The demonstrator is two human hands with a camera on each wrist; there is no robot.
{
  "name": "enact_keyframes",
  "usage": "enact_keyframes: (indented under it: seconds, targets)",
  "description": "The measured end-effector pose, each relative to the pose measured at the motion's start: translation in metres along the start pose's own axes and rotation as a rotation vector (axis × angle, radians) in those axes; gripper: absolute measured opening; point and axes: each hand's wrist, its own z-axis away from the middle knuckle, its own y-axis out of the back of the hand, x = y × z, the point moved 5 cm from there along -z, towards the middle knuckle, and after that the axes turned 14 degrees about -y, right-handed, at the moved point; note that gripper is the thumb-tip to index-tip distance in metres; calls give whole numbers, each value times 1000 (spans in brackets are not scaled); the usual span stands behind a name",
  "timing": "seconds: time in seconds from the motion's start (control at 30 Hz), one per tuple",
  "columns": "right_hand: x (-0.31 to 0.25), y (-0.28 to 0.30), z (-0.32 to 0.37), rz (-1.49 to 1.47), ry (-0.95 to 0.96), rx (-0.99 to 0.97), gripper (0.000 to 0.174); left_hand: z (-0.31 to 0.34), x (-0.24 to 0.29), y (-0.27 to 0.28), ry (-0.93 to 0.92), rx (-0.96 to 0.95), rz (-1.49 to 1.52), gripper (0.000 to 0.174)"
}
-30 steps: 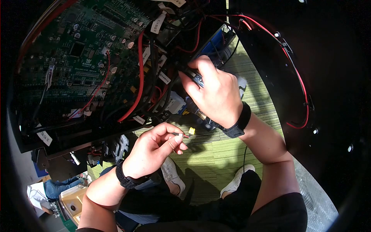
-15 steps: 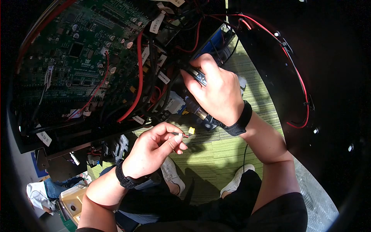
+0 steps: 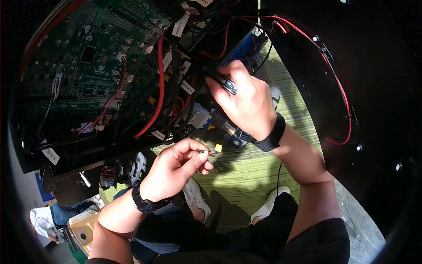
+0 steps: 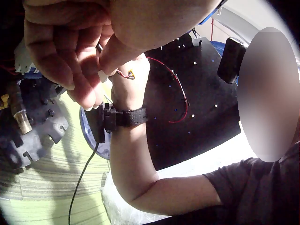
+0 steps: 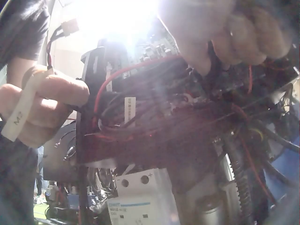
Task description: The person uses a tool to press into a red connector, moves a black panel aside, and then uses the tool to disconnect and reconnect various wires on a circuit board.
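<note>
My left hand pinches a thin red-and-black cable with a white tag between thumb and fingers; its yellow connector sticks out past the fingertips. In the right wrist view that tag reads M2, and the connector points up above the left hand. Higher up, beside the wiring, my right hand grips a dark, shiny object, whose far end is lost among black cables. Glare blurs the right hand in the right wrist view.
A green circuit board fills the upper left, with labelled cables and a thick red cable beside it. A black panel with red wire stands at right. Below are green flooring and shoes; someone in white is at lower left.
My right hand has shifted slightly to the right with the dark object, more of which shows between the fingers. The left hand keeps its place and its hold on the cable.
</note>
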Motion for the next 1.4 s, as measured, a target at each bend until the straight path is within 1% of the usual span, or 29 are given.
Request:
enact_keyframes:
  seconds: [0.1, 0.17, 0.27, 0.3, 0.37, 0.5, 0.57, 0.6, 0.67, 0.87, 1.17, 1.4]
  targets:
    - [0, -3, 0, 9, -12, 1, 29, 0, 0, 0, -3, 1, 0, 15]
    - [3, -4, -1, 12, -72, -19, 27, 0, 0, 0, -6, 2, 1, 15]
    - [5, -5, 0, 20, -76, -24, 27, 0, 0, 0, -6, 3, 4, 15]
    - [7, -6, -1, 20, -76, -24, 27, 0, 0, 0, -9, 4, 6, 15]
    - [5, -6, 0, 30, 4, 10, 29, 0, 0, -1, -11, 5, 9, 15]
    - [3, -5, 0, 19, 5, 20, 29, 0, 0, 0, -18, 5, 2, 15]
    - [3, -4, 0, 39, -56, -15, 28, 0, 0, -1, -21, 4, -2, 15]
    - [3, -5, -1, 39, -56, -15, 28, 0, 0, -1, -17, 6, -1, 15]
    - [1, -4, -1, 38, 3, 22, 28, 0, 0, -1, -12, 9, 1, 15]
    - [2, -5, 0, 4, 20, 24, 29, -1, 1, -1, -18, 2, -4, 15]
    - [-6, -3, -2, -20, -35, -24, 26, -1, 2, -1, 10, -3, 40, 14]
    - [-6, -3, -4, -27, -18, -15, 26, -2, 0, -2, -16, 1, 0, 15]
